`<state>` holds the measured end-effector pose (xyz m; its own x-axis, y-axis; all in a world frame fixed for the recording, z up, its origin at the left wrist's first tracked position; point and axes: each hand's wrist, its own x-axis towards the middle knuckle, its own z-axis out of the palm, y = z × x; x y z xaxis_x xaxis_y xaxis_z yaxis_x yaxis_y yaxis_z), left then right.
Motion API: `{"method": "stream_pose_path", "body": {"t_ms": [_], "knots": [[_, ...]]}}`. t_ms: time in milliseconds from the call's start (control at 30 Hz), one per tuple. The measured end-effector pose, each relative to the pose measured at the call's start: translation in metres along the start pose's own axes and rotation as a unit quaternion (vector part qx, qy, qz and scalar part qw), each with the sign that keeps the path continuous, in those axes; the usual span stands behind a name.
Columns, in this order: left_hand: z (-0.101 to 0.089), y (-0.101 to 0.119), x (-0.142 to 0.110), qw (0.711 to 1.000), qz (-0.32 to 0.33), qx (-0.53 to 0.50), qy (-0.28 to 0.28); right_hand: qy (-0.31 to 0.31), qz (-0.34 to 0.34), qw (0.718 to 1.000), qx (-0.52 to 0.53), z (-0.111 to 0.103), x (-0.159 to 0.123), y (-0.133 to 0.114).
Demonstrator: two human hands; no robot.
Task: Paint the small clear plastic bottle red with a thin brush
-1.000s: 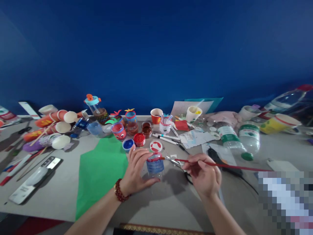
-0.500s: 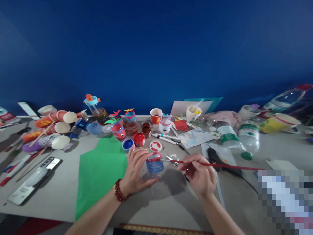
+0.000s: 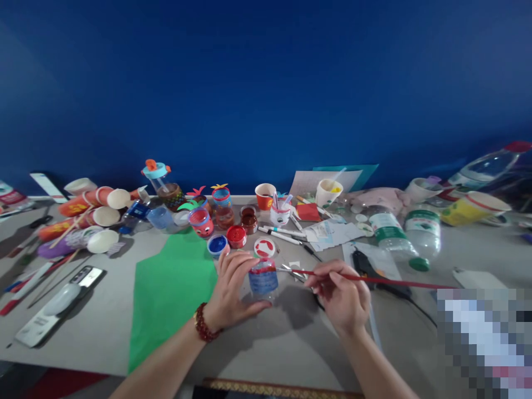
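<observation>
A clear plastic cup (image 3: pixel 264 281), painted blue round its middle and red round its upper edge, is gripped between the thumb and fingers of my left hand (image 3: pixel 233 288). My right hand (image 3: pixel 343 293) pinches a red-handled paintbrush (image 3: pixel 386 281), its tip pointing left at the red band of the cup. Beyond the cup stand a jar of red paint (image 3: pixel 236 236), a jar of blue paint (image 3: pixel 217 244) and a white lid (image 3: pixel 264 248) smeared with red. A painted red cup (image 3: pixel 201 223) with a green paper leaf is just behind the jars.
Green paper (image 3: pixel 166 299) lies left of my left hand. A black glue gun (image 3: pixel 369 269) with its cord is right of my right hand, near two plastic bottle pieces (image 3: pixel 388 230). A phone (image 3: pixel 60 305) and several paper cups (image 3: pixel 103 216) occupy the left side.
My right hand has shifted slightly right with the paintbrush, and the brush tip sits a little higher. My left hand keeps its grip on the cup.
</observation>
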<state>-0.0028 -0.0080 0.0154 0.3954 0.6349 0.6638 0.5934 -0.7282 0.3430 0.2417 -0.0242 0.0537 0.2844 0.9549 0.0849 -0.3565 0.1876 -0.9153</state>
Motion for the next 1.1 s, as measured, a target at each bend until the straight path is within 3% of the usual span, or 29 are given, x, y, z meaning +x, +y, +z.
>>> {"method": "stream_pose_path", "body": {"t_ms": [100, 300, 500, 733, 933, 1100], "knots": [[0.0001, 0.0, -0.0003, 1.0, -0.001, 0.002, -0.004, 0.021, -0.01, 1.0, 0.014, -0.001, 0.0007, 0.0008], [0.0006, 0.0006, -0.0002, 1.0, -0.001, 0.007, -0.002, -0.011, 0.015, 1.0, 0.001, 0.0017, -0.0004, 0.0018], [0.0012, 0.0003, -0.0007, 1.0, -0.012, 0.006, -0.006, 0.049, -0.026, 0.998, 0.012, -0.0013, 0.0042, -0.0003], [0.0012, 0.0017, 0.0009, 1.0, -0.004, 0.01, -0.007, -0.012, 0.022, 1.0, -0.003, 0.0025, 0.001, 0.001], [0.0003, 0.001, 0.0008, 1.0, -0.01, 0.007, -0.01, 0.058, -0.019, 0.998, 0.016, -0.0028, 0.0036, 0.0004], [0.001, 0.0012, 0.0011, 1.0, 0.002, 0.006, -0.008, 0.002, 0.015, 1.0, -0.004, 0.0001, 0.0001, 0.0024]]}}
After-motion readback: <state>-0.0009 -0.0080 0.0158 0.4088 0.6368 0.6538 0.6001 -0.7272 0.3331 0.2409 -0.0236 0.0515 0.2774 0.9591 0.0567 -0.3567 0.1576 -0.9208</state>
